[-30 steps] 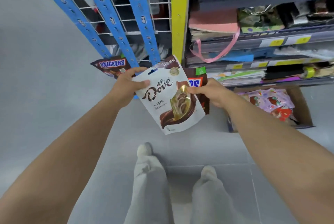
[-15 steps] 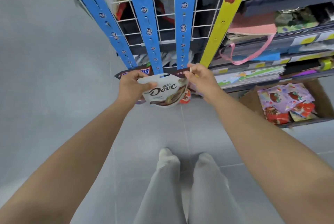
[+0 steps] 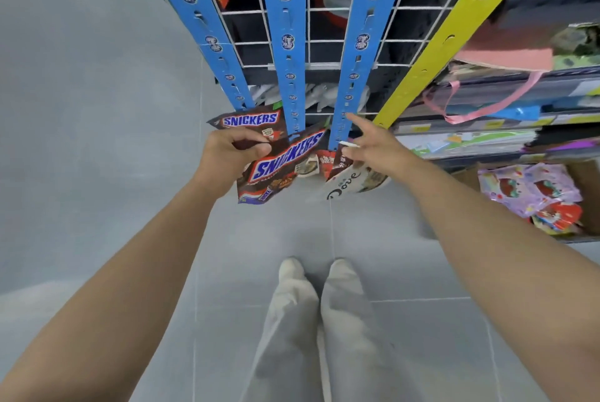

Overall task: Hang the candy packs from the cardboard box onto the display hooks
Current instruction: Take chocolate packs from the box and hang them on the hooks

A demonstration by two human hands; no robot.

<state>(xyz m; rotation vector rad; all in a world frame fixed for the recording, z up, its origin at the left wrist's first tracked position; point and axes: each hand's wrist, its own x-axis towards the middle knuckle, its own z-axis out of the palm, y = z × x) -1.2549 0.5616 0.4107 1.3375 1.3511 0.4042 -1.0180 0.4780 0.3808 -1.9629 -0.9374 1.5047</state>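
Note:
My left hand [image 3: 227, 154] grips a brown Snickers pack [image 3: 279, 167] tilted below the middle blue hanging strip [image 3: 289, 44]. Another Snickers pack [image 3: 250, 122] hangs at the foot of the left blue strip [image 3: 207, 31]. My right hand [image 3: 370, 145] pinches the top of a white Dove pack [image 3: 347, 184] at the bottom of the right blue strip [image 3: 360, 44], index finger stretched toward the strip. A small red pack [image 3: 326, 163] hangs between the two. The cardboard box [image 3: 584, 184] with pink and red candy packs [image 3: 532, 193] sits on the floor at right.
A yellow hanging strip [image 3: 448, 41] slants right of the blue ones, all on a white wire grid [image 3: 324, 11]. Shelves [image 3: 506, 115] with paper goods and a pink ribbon fill the right side. Grey tiled floor [image 3: 97, 141] lies left and below; my legs [image 3: 318, 320] stand below.
The Dove pack went from both hands to my right hand alone at the right strip's foot. My left hand let it go and took hold of a Snickers pack. The view tilted up.

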